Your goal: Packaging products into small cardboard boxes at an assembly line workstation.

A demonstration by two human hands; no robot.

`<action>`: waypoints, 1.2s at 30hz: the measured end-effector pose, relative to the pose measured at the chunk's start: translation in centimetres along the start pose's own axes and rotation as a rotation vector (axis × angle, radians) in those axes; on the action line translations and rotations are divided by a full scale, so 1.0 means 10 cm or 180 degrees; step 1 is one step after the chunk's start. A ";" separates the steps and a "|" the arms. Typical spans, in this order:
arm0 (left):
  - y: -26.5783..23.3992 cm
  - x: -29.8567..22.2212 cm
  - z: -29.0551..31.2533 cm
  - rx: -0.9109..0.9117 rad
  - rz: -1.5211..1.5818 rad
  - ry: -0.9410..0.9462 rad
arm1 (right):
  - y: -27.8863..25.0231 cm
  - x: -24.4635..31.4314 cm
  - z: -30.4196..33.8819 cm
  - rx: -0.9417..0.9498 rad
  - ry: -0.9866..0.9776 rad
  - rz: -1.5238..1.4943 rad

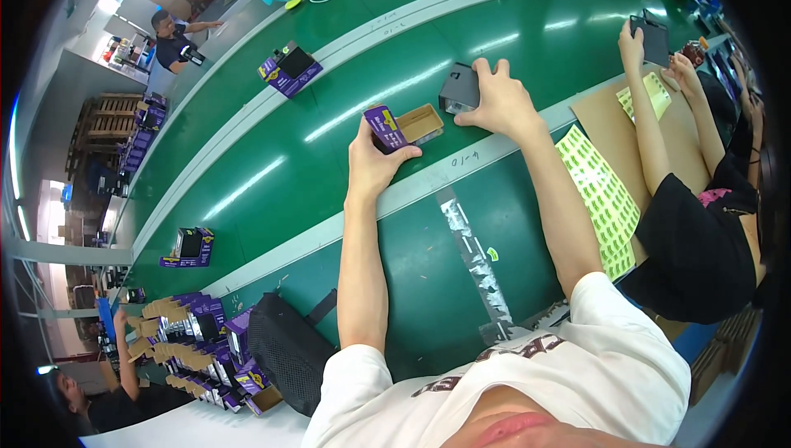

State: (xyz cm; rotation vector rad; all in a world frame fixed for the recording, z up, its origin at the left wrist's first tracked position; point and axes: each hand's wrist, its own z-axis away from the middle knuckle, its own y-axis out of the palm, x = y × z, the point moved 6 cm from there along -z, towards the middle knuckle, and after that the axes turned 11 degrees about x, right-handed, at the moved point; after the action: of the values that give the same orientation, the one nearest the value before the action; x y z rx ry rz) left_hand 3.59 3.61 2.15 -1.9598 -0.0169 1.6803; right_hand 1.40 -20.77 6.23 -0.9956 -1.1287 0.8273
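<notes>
My left hand [375, 160] is closed round a small purple carton [383, 127] on the green belt. The carton lies with its brown cardboard inside [422, 123] showing toward the right. Just to the right, my right hand [501, 102] grips a dark grey, box-shaped device [460, 90] from its right side, with thumb and fingers spread round it. A narrow gap separates the device from the carton. The underside of the device and my left fingers behind the carton are partly hidden.
Purple cartons holding dark devices stand at the far rail [290, 71] and belt's left [189, 248]. Many cartons [206, 341] are stacked lower left, beside a black bag [288, 349]. Yellow-green sticker sheets [597, 193] lie right, near a co-worker's hands holding a dark device [651, 40].
</notes>
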 end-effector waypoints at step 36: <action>-0.20 0.19 -0.12 -0.0396 -0.0148 0.0559 | -0.12 0.60 0.43 0.0374 -0.1469 -0.0958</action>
State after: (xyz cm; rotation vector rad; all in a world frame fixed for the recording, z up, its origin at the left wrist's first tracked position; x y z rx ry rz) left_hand 5.76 5.55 1.28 -2.1763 -0.1031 1.5046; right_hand -1.25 -14.80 9.90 -0.5269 -1.5588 0.8880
